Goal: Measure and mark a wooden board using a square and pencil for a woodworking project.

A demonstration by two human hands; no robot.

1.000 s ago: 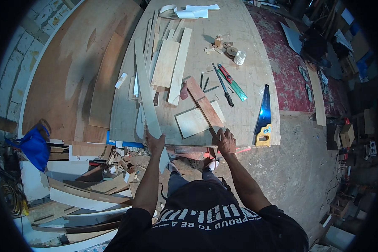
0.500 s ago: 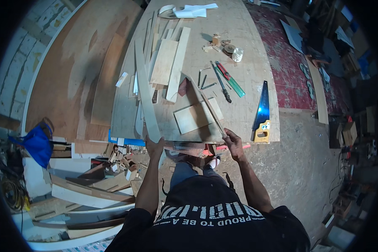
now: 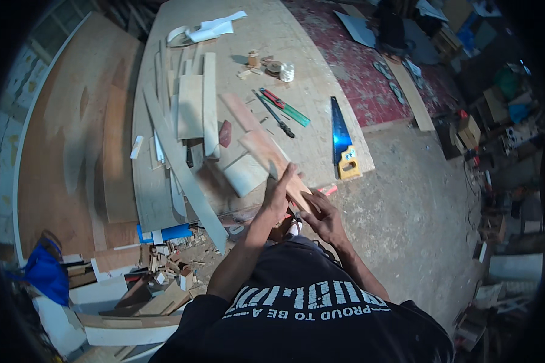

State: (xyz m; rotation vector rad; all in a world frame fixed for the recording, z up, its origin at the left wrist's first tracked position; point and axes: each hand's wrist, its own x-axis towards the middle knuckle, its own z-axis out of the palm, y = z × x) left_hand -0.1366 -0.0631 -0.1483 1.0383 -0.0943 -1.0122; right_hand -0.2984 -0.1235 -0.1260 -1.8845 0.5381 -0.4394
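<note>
Both of my hands are closed on a pinkish wooden strip (image 3: 261,150), held slanting at the table's front edge. My left hand (image 3: 279,195) grips it partway along and my right hand (image 3: 319,215) grips its near end. Under the strip lies a pale square board (image 3: 241,179), with a small dark red piece (image 3: 225,133) beyond it. A long pale curved strip (image 3: 181,172) lies to my left, overhanging the table's edge. A handsaw (image 3: 347,163) with a blue blade and yellow handle lies at the right. Pencils, a green ruler (image 3: 293,113) and a red-handled tool (image 3: 271,97) are farther back.
A large plywood sheet (image 3: 60,139) fills the left. Paper (image 3: 218,24) and small wood blocks (image 3: 252,59) lie far back. Offcuts (image 3: 133,302) are piled at lower left. Another person (image 3: 388,27) is at the back right, near slippers (image 3: 388,78) on the red floor (image 3: 357,85).
My left hand has let go of the long pale strip and moved right onto the pinkish strip, joining my right hand. The view has turned, so the table appears farther left.
</note>
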